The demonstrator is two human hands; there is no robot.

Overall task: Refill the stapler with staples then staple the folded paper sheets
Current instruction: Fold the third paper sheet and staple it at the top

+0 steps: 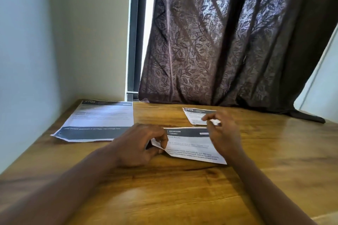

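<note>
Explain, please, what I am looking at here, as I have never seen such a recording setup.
There is no machine here: one camera worn on a person's head looks down at their bare hands over a wooden table. The left hand pinches the left edge of a printed sheet at the centre. The right hand pinches a small white piece, too blurred to identify. A flat sheet lies far left, a smaller folded sheet behind the right hand.

I am looking into a home room: a leafy dark curtain (219, 42) is hanging beyond the right hand (225, 137), and a wooden table (164, 197) is stretching under it.
</note>
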